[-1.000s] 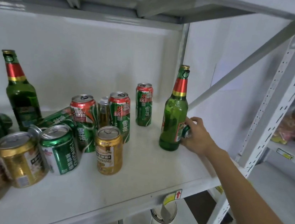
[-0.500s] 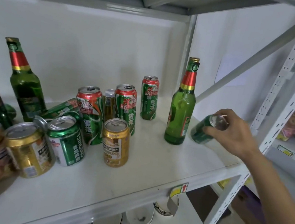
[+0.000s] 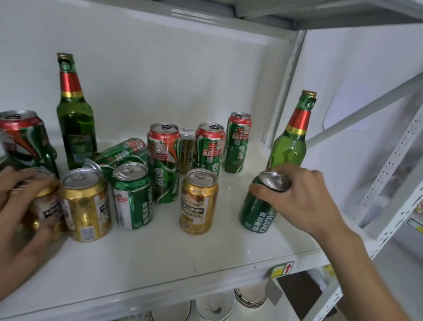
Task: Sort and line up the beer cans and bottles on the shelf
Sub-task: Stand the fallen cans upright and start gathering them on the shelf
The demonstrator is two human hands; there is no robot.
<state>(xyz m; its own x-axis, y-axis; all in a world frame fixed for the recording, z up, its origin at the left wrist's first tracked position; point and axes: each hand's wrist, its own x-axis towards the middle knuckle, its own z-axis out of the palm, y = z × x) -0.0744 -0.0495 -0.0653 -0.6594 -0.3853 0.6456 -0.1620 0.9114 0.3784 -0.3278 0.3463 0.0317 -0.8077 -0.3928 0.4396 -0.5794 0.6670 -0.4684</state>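
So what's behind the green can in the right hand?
A green bottle stands behind the green can; the right hand and can cover the bottle's lower part.

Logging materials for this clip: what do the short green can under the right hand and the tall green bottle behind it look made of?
Short green can: thin metal, probably aluminium; shiny silver pull-tab lid, printed glossy wall. Tall green bottle: likely glass; translucent, glossy highlights.

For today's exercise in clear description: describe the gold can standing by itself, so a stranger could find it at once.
Start at the white shelf and find the green bottle near its right end. Left of the green can that the right hand grips stands a short gold can. Unlike the other gold cans at the left, it touches nothing.
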